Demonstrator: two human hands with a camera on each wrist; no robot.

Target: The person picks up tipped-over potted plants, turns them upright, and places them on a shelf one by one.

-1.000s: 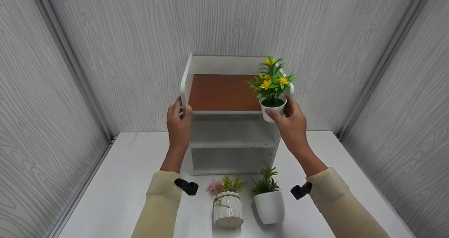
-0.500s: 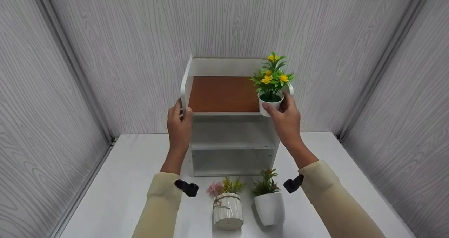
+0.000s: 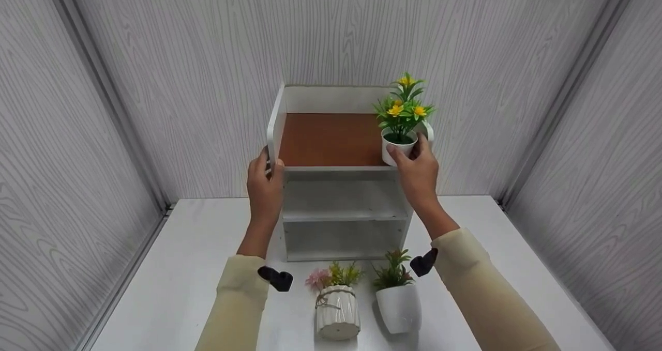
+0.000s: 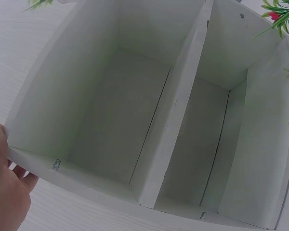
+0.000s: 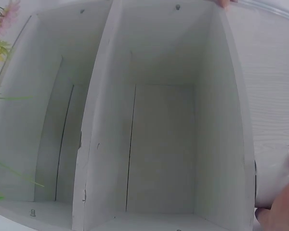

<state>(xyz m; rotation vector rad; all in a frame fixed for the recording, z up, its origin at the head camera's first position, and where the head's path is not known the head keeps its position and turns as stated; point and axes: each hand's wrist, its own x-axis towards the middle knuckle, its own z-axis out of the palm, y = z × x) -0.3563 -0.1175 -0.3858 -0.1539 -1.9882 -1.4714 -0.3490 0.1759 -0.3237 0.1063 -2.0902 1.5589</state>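
Note:
My right hand [image 3: 420, 172] grips a small white pot [image 3: 395, 152] between thumb and fingers. A green artificial plant with yellow flowers [image 3: 402, 108] stands upright in it. The pot is at the front right corner of the brown top [image 3: 331, 140] of a white shelf unit [image 3: 344, 218]. In the right wrist view the pot [image 5: 274, 178] shows beside the top board's edge, partly behind the hand [image 5: 284, 207]. My left hand [image 3: 265, 185] holds the unit's left side panel [image 3: 275, 121], thumb in front and fingers outside. The left wrist view shows that hand [image 4: 9, 180] at the unit's corner.
Two more potted plants are on the white table [image 3: 207, 268] in front of the unit: a ribbed white pot tied with string [image 3: 337, 312] and a smooth white pot [image 3: 398, 309]. Two lower compartments of the unit face me. Grey wood-grain walls [image 3: 341, 30] stand behind and at both sides.
My right hand has moved the yellow-flowered plant forward and slightly left, from in front of the unit's edge to over its top. The left hand stays on the side panel.

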